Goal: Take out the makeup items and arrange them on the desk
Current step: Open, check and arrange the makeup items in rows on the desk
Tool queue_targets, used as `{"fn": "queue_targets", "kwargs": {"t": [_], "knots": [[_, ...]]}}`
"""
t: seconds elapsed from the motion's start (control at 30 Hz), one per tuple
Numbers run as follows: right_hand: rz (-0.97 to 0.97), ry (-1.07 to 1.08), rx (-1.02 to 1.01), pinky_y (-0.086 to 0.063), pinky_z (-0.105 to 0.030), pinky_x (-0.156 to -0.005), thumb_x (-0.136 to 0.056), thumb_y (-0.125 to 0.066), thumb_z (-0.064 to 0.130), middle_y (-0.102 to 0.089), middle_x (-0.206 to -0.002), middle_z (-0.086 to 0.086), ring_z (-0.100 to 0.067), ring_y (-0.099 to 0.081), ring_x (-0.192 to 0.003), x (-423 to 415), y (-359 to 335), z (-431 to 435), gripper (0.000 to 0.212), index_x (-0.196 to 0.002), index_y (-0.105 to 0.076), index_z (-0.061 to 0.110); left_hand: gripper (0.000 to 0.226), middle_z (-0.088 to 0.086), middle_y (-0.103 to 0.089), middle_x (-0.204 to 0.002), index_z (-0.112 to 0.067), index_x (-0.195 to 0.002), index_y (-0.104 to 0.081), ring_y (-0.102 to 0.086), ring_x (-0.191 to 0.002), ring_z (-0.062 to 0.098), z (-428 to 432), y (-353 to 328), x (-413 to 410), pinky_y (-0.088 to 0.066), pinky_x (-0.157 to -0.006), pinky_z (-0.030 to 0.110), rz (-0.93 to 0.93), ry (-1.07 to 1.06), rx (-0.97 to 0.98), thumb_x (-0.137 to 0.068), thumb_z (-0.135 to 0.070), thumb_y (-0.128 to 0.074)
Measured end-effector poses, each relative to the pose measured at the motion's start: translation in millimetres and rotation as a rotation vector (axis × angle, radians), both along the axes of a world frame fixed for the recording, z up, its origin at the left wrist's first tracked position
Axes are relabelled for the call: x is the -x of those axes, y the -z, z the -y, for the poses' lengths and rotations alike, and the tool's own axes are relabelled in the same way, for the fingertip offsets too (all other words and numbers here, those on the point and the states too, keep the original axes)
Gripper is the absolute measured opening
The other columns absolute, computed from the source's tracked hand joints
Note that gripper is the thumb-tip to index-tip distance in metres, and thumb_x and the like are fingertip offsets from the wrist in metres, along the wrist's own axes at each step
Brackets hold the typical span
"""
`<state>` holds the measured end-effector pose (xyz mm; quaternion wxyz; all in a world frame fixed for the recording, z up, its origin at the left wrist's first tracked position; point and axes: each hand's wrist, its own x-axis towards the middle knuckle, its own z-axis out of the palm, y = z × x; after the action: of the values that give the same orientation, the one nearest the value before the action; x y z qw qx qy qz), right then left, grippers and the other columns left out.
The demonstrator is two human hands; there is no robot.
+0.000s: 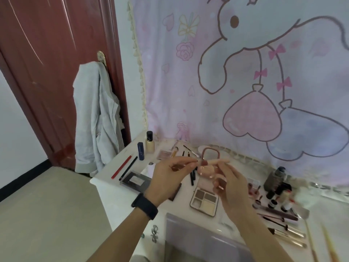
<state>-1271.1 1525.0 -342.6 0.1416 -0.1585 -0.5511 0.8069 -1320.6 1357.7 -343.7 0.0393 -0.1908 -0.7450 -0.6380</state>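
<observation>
Over the worktop (108,188), the right hand (229,188) pinched a pale brush (217,162) by its handle, and the left hand (168,176) had its fingers pinched at the brush's reddish head. A palette (204,202) lay at 6 o'clock from the brush, pencils (121,167) at 9.

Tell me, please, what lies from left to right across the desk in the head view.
Red pencil → black pencil → blue tube → foundation bottle → four-pan eyeshadow palette → grey-brown bottle.

on the worktop (107,183), a bottle (149,141) stands at eleven o'clock, pencils (121,167) lie at ten, a palette (204,202) at centre, small bottles (279,188) at three, brushes (283,224) at four, a case (188,229) at six.
</observation>
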Motion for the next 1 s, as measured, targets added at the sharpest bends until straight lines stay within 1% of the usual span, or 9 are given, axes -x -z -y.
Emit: {"fn": "queue_targets", "kwargs": {"t": [0.1, 0.23, 0.33, 0.43, 0.5, 0.57, 0.73, 0.87, 1.0], "knots": [[0.024, -0.051, 0.054, -0.038, -0.021, -0.039, -0.095, -0.063, 0.024, -0.065, -0.073, -0.009, -0.015, -0.046, -0.046, -33, 7, -13, 0.018, -0.096, -0.068, 0.008, 0.013, -0.013, -0.076, -0.09, -0.026, -0.101, -0.079, -0.068, -0.082, 0.004, 4, 9, -13, -0.053, -0.079, 0.024, 0.049, 0.022, 0.04, -0.092, -0.023, -0.07], [0.113, -0.085, 0.034, -0.04, -0.02, -0.04, -0.088, -0.066, 0.019, -0.071, -0.078, -0.014, -0.014, -0.048, -0.046, -67, 19, -13, 0.023, -0.102, -0.069, 0.002, 0.012, -0.003, -0.076, -0.085, -0.022, -0.102, -0.075, -0.067, -0.075, 0.009, -2, 10, -40, -0.051, -0.071, 0.024, 0.101, 0.019, -0.114, -0.094, -0.021, -0.067], [0.159, -0.073, 0.211, -0.04, -0.017, -0.037, -0.093, -0.064, 0.016, -0.074, -0.085, -0.014, -0.01, -0.046, -0.042, -86, 31, -3, 0.017, -0.103, -0.065, 0.003, 0.012, -0.011, -0.077, -0.089, -0.024, -0.097, -0.076, -0.068, -0.083, 0.001, -17, 21, -68, -0.052, -0.076, 0.017, 0.139, 0.096, -0.158, -0.092, -0.018, -0.067], [0.199, -0.066, 0.272, -0.039, -0.017, -0.034, -0.086, -0.068, 0.025, -0.075, -0.088, -0.015, -0.01, -0.045, -0.038, -100, 47, 7, 0.026, -0.101, -0.064, 0.004, 0.016, -0.008, -0.078, -0.1, -0.019, -0.104, -0.077, -0.069, -0.1, 0.002, -27, 39, -83, -0.051, -0.083, 0.014, 0.256, 0.109, -0.185, -0.09, -0.014, -0.071], [0.252, -0.11, 0.16, -0.039, -0.019, -0.036, -0.088, -0.067, 0.031, -0.077, -0.089, -0.013, -0.012, -0.048, -0.039, -107, 57, 9, 0.031, -0.102, -0.063, 0.004, 0.017, -0.004, -0.078, -0.102, -0.014, -0.108, -0.076, -0.07, -0.102, 0.008, -29, 48, -86, -0.051, -0.085, 0.017, 0.282, 0.099, -0.172, -0.092, -0.014, -0.069], [0.316, -0.169, -0.077, -0.042, -0.023, -0.043, -0.089, -0.064, 0.042, -0.078, -0.09, -0.006, -0.017, -0.055, -0.046, -111, 62, 6, 0.04, -0.105, -0.062, 0.005, 0.017, 0.001, -0.078, -0.099, -0.011, -0.111, -0.072, -0.071, -0.099, 0.013, -28, 52, -88, -0.052, -0.084, 0.019, 0.285, 0.108, -0.145, -0.096, -0.013, -0.064], [0.235, -0.12, -0.445, -0.038, -0.024, -0.04, -0.083, -0.051, 0.064, -0.071, -0.073, -0.002, -0.018, -0.052, -0.046, -112, 56, -17, 0.057, -0.102, -0.064, 0.012, 0.017, -0.01, -0.072, -0.096, -0.025, -0.113, -0.067, -0.069, -0.087, 0.013, -15, 60, -90, -0.054, -0.08, 0.027, 0.169, 0.17, 0.1, -0.101, -0.017, -0.057], [0.171, -0.279, -0.584, -0.036, -0.018, -0.042, -0.089, -0.052, 0.057, -0.065, -0.06, -0.002, -0.011, -0.046, -0.042, -107, 46, -19, 0.048, -0.096, -0.066, 0.012, 0.017, -0.02, -0.071, -0.103, -0.033, -0.107, -0.066, -0.063, -0.089, -0.002, -12, 54, -95, -0.049, -0.081, 0.015, 0.03, 0.311, 0.306, -0.101, -0.02, -0.058], [0.137, -0.293, -0.615, -0.036, -0.021, -0.042, -0.098, -0.06, 0.036, -0.061, -0.057, 0.0, -0.011, -0.044, -0.041, -108, 50, -21, 0.03, -0.091, -0.062, 0.007, 0.024, -0.015, -0.069, -0.098, -0.025, -0.112, -0.066, -0.064, -0.092, -0.001, -11, 56, -92, -0.052, -0.08, 0.017, -0.106, 0.33, 0.484, -0.101, -0.041, -0.051]]}}
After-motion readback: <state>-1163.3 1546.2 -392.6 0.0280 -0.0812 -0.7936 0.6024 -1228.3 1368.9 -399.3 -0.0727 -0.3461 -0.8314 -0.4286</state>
